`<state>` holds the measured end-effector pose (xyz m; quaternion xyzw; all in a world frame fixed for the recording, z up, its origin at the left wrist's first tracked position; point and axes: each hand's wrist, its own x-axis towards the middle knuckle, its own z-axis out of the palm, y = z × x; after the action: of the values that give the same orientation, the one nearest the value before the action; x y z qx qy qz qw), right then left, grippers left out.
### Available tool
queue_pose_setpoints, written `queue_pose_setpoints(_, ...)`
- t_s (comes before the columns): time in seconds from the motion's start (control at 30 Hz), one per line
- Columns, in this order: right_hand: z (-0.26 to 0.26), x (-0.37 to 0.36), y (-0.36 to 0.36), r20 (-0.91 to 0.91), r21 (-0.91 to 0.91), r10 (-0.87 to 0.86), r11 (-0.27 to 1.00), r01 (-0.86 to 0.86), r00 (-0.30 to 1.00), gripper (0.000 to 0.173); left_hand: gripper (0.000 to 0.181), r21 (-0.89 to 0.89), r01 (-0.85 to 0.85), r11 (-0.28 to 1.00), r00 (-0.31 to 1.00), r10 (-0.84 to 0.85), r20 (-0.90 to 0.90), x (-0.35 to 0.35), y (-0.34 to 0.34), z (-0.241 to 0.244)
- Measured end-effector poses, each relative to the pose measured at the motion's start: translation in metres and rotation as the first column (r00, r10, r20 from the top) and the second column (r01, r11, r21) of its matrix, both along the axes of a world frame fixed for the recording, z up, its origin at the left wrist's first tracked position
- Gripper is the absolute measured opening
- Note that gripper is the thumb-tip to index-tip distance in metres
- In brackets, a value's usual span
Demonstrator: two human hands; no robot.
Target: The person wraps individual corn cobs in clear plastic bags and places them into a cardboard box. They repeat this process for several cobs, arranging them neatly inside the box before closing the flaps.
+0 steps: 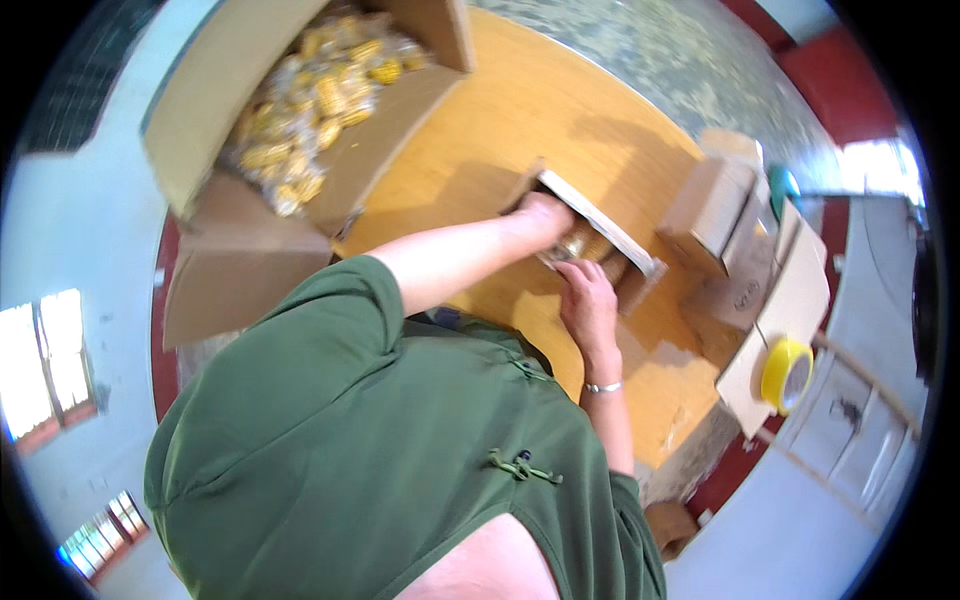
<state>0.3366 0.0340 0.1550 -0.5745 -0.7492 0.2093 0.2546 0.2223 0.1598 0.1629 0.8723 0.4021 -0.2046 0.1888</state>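
Note:
A small open cardboard box (607, 225) lies on the wooden table in front of me, tilted across the view, with plastic-wrapped yellowish pieces (576, 244) inside. My left hand (546, 217) reaches down into its left part; the fingers are hidden, so whether they hold anything is unclear. At the box's near edge is my right hand (590, 300), a silver bangle on its wrist, with bent fingers gripping the edge. To the upper left, a large open cardboard box (382, 142) holds many corn cobs (330, 97) in clear plastic.
Smaller cardboard boxes (705, 206) stand at the table's right side. Near them, a roll of yellow tape (786, 375) rests on a cardboard flap (787, 292). Something green (782, 184) is behind the boxes. The large box's flap (247, 277) extends beside my left arm.

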Motion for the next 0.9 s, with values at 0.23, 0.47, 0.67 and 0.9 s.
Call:
queue_pose_setpoints(0.23,0.011,-0.019,0.001,-0.046,0.165,0.041,0.986,-0.033,0.998,0.023,0.016,0.187,-0.237,0.953,0.810,0.087,0.580,-0.054,-0.016,0.004)
queue_pose_setpoints(0.47,0.007,-0.066,0.000,-0.292,0.028,0.333,0.940,-0.340,0.897,0.013,0.018,-0.289,-0.720,0.630,0.269,0.639,0.721,-0.179,-0.024,0.010)
queue_pose_setpoints(0.67,-0.056,-0.096,0.005,-0.234,-0.362,0.345,0.837,-0.411,0.909,0.011,0.018,-0.163,-0.933,0.320,0.066,0.600,0.797,-0.226,0.019,0.064)
queue_pose_setpoints(0.9,-0.066,-0.103,0.005,-0.152,-0.348,0.396,0.836,-0.424,0.905,0.012,0.058,0.223,-0.973,0.062,0.216,0.590,0.778,-0.277,0.053,0.071)
